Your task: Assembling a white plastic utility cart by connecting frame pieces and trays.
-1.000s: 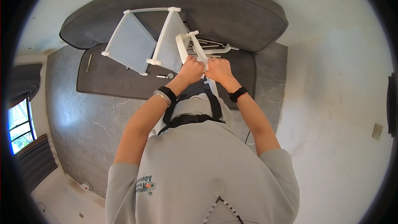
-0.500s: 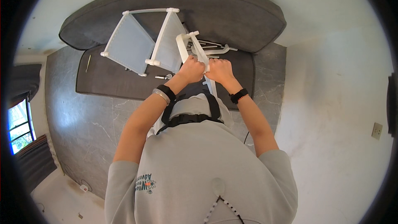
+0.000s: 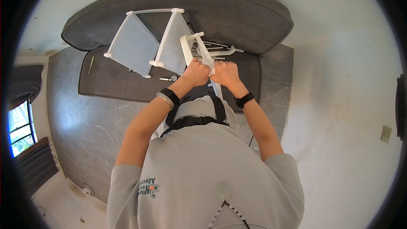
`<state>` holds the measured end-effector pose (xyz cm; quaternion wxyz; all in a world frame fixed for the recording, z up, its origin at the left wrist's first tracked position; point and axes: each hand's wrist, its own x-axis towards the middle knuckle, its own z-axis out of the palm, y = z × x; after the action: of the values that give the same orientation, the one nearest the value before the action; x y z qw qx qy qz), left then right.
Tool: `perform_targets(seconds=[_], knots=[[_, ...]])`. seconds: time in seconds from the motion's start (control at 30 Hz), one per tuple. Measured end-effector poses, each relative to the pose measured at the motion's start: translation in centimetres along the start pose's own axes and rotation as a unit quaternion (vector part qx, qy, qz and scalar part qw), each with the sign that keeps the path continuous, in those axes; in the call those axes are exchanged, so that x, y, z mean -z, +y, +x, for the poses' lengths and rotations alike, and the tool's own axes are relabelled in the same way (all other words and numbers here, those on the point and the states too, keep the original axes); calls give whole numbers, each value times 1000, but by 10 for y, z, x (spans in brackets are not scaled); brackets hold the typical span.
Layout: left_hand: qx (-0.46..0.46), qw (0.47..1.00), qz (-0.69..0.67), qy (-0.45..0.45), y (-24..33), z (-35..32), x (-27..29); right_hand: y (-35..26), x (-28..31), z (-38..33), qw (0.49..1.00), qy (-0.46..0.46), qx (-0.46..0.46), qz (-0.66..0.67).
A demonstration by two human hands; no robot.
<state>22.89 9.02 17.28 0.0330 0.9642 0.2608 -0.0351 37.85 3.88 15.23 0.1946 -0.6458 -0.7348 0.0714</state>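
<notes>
Both fists are closed side by side on a white plastic frame [image 3: 205,54] in front of my body. My left hand [image 3: 196,73] wraps its near left part, and my right hand [image 3: 225,74] grips close beside it, knuckles facing away. Where the fingers meet the frame is partly hidden. One white bar of it runs down toward my lap. Left of the hands, a white rack with grey-blue panels [image 3: 135,44] leans on the dark grey sofa. A small metal tool [image 3: 168,78], perhaps a wrench, lies on the seat near my left wrist.
Several white and metal rods [image 3: 220,51] lie on the sofa beyond my hands. A thin light-coloured stick [image 3: 91,65] rests at the seat's left end. The sofa backrest [image 3: 178,0] curves behind everything. A white wall [image 3: 339,101] stands to the right, grey tile floor [image 3: 93,123] to the left.
</notes>
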Motion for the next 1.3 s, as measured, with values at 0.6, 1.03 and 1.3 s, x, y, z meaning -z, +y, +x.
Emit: perform_targets(seconds=[0.6,1.03,1.3], knots=[[-16,998,-52,25,-13,-5,22,35,13,-2,998,-14,62,14],[-43,975,-208,61,3,-9,48,37,17,-38,995,-6,84,54],[200,944,-238,113,-72,4,-27,69,34,-95,991,13,109,81]])
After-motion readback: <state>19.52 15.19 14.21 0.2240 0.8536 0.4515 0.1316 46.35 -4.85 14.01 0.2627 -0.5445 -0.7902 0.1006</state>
